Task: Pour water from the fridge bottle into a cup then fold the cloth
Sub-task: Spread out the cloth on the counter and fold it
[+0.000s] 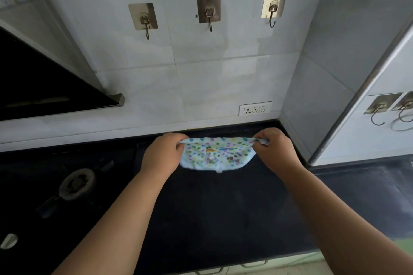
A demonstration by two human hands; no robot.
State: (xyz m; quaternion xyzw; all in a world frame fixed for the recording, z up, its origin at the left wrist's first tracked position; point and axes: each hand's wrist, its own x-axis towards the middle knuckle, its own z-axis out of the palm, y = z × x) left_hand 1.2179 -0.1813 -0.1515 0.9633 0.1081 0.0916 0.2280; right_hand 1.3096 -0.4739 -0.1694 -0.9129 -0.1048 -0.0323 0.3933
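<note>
Cloth (216, 154), pale blue with many small coloured dots and a few printed figures, hangs stretched between two bare hands over the far part of the dark surface (223, 219). Its top edge is pulled taut from side to side, and the rest sags below in a shallow curve, with a small white tab at the middle of the lower edge. Whether the lower edge touches the surface cannot be told.

The left hand (162, 154) grips the left top corner, its fingers (178, 142) curled shut on the fabric. The right hand (273, 148) grips the right top corner the same way, fingers clamped on a bunched bit of cloth that pokes out past the knuckles. Both forearms reach in from the near edge, bare.

To the left on the surface sits a gas burner (77, 183) of a black hob. On the far tiled wall (201, 69) three adhesive metal hooks (209, 12) are stuck in a row, all bare, and a white socket plate (254, 108) sits low on the wall just above the surface's back edge. A dark slanted hood (44, 82) juts in at the upper left. At the right, two more hooks (380, 107) hang on a side wall.
</note>
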